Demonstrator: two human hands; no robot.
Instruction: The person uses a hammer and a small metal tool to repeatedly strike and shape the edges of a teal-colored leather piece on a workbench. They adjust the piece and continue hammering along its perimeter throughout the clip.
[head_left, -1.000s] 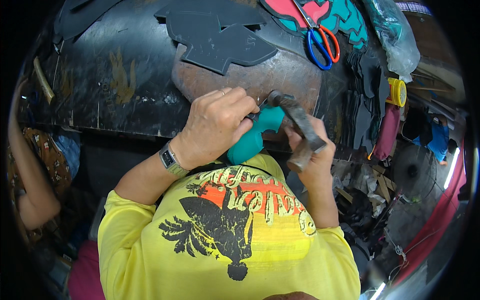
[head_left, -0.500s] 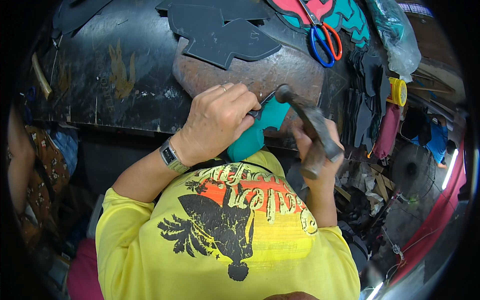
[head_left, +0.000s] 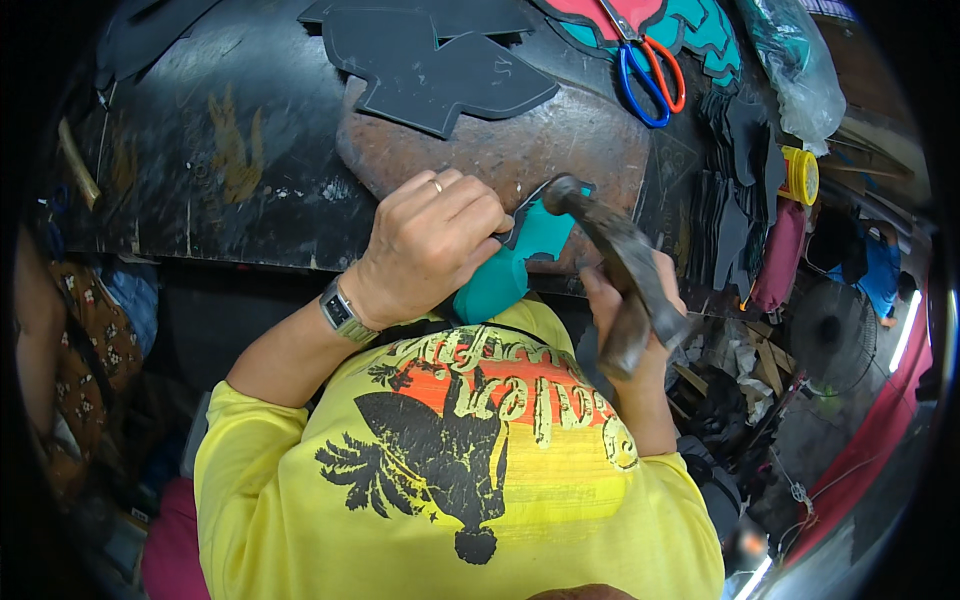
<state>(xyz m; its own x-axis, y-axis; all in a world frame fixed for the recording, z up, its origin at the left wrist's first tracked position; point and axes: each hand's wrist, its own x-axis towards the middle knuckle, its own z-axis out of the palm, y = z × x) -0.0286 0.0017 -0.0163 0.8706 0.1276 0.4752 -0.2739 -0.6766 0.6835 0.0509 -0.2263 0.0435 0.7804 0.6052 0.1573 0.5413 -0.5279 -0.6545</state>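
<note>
My left hand [head_left: 428,232], with a ring and a wristwatch, is closed on a teal piece of sheet material [head_left: 548,232] with a dark edge strip. The piece lies partly on the worn brown board [head_left: 415,162] at the table's front edge and folds down toward my shirt. My right hand [head_left: 645,368] grips a hammer [head_left: 622,240] by its handle, largely hidden behind the tool. Its rounded dark head hangs over the far end of the teal piece; I cannot tell if they touch. My left fingertips are partly hidden behind the knuckles.
Black cut sheets [head_left: 445,80] lie beyond the board. Scissors with blue and red handles [head_left: 648,85] rest by pink and teal cut pieces [head_left: 700,40]. Stacked black pieces [head_left: 728,200] line the right edge, beside a yellow container [head_left: 800,177]. Another person's arm [head_left: 40,340] is at the left.
The hammer's handle end has dipped slightly toward me in my right hand. My left hand keeps its hold on the teal piece, and the whole view has shifted a little.
</note>
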